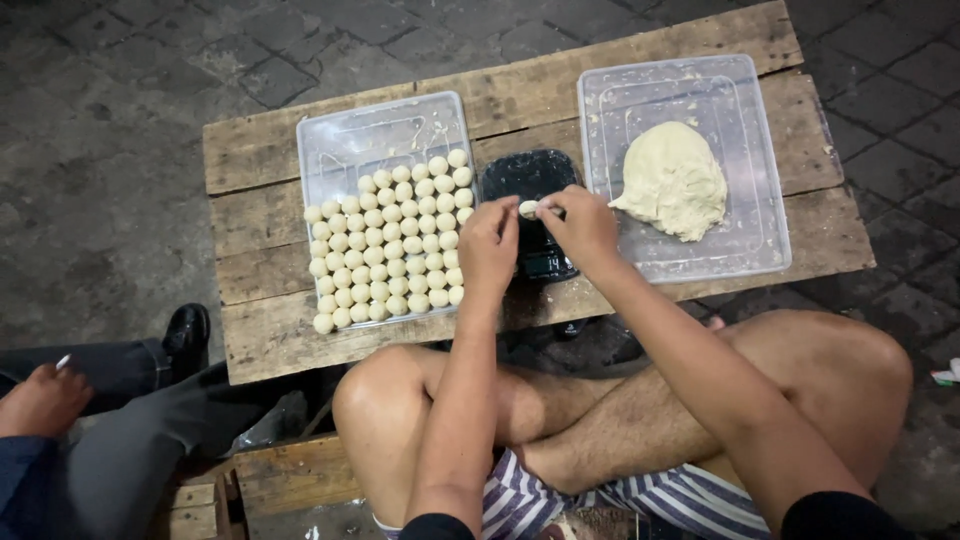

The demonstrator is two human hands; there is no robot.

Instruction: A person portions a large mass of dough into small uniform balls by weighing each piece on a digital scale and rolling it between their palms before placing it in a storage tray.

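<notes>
Wood table [640, 75], hands [535, 235] pinch dough bit [528, 208] (sm.)

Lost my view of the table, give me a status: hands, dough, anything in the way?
Left hand and right hand pinch one small dough piece over the black scale. Dough lump in right tray; balls fill left tray. Nothing blocking.

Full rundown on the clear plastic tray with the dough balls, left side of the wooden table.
The clear rectangular plastic tray lies flat on the left part of the rough wooden plank table, beside a black scale-like device. Its surface looks dusted with flour. Small pale dough balls fill most of it in neat rows, leaving the far left corner bare. Neither the left hand nor the right hand touches it.
</notes>
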